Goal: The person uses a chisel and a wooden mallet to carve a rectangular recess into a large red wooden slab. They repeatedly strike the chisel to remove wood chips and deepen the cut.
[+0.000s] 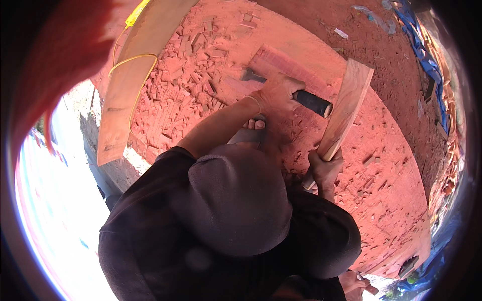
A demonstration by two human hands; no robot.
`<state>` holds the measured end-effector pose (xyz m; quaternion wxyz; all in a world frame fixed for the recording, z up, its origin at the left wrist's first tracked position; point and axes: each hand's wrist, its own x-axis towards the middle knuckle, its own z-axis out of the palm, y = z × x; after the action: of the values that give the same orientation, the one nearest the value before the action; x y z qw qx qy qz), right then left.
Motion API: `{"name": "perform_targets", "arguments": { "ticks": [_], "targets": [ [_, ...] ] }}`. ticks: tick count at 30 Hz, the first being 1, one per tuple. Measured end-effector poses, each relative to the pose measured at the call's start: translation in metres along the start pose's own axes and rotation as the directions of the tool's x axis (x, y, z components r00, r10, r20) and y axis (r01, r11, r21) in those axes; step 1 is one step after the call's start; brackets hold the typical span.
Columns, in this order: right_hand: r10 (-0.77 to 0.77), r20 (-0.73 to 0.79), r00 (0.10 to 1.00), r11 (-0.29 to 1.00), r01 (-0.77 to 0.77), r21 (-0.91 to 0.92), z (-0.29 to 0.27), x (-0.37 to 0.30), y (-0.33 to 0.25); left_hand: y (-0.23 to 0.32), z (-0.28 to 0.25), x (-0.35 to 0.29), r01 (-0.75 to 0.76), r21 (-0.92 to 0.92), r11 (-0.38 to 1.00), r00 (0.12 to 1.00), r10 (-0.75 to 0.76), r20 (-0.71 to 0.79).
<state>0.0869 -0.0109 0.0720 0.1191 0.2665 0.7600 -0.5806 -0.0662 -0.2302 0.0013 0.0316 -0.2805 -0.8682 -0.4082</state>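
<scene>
My left hand [279, 93] is closed round a chisel-like tool with a black-wrapped handle [312, 103], its wooden butt toward the right. The tool's dark flat end [253, 76] rests low over a large reddish wood slab [396, 145], near a shallow cut patch [286, 62]. My right hand [326, 168] grips the near end of a flat wooden bat [346, 108], which slants up and away, its face close to the butt. Whether bat and butt touch I cannot tell. My toes [256, 123] show beside my left wrist, past my dark-covered knee [238, 200].
Wood chips [186, 65] lie thickly on the slab's left part. A brown plank [118, 110] runs along the left, with a yellow cord [133, 59] looped across it. Blue sheeting [427, 60] lies at the far right. Some skin [354, 281] shows at the lower right.
</scene>
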Motion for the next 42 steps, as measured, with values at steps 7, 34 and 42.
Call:
{"name": "perform_targets", "arguments": {
  "ticks": [7,34,42],
  "targets": [
    [-0.31,-0.379,0.872,0.842,0.437,0.318,-0.099,-0.006,-0.059,-0.011,0.008,-0.001,0.031,0.046,0.998,0.999,-0.033,0.037],
    [-0.414,-0.648,0.639,0.606,0.725,0.328,-0.185,0.024,-0.088,-0.008,-0.009,0.023,0.017,-0.111,0.994,0.998,-0.01,0.065],
    [-0.412,-0.652,0.637,0.603,0.727,0.329,-0.178,0.038,-0.1,-0.001,-0.011,0.022,-0.082,-0.105,0.991,0.994,0.089,0.056]
  ]
}}
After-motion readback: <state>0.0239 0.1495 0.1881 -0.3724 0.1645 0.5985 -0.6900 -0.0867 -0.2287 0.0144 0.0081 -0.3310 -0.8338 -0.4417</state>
